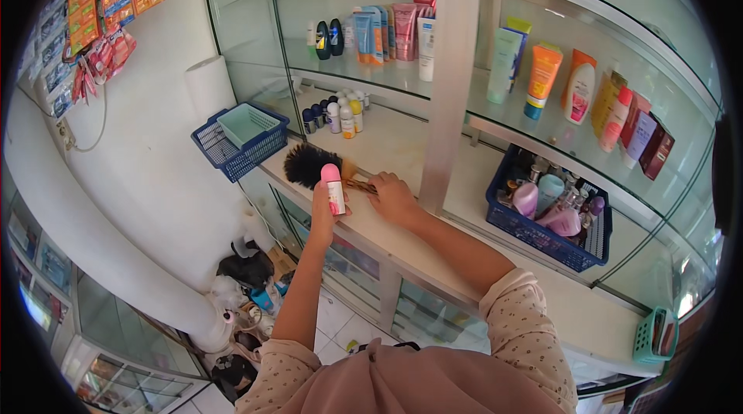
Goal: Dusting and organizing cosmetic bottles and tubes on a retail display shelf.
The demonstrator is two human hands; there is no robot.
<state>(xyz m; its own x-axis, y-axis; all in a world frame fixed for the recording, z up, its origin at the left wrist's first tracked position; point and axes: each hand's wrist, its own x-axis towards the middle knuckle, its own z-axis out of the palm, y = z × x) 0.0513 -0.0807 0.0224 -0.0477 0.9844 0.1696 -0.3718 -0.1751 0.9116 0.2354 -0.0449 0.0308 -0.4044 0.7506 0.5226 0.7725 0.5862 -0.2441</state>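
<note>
My left hand (325,208) is closed around a white roll-on deodorant bottle (335,196) with a pink cap, held upright above the front ledge. To its right, my right hand (390,196) grips the thin handle of a black-bristled duster (312,165), whose head lies over the ledge just behind the bottle. Beyond the duster, several roll-on bottles (347,121) with dark, white and yellow caps stand grouped on the cabinet's bottom surface.
A blue plastic basket (255,150) holding a mint basket (246,124) sits at the ledge's left end. Another blue basket (548,248) with bottles stands right of the metal post (455,77). Tubes line the glass shelf (371,78) above. Bags and other items lie on the floor at left.
</note>
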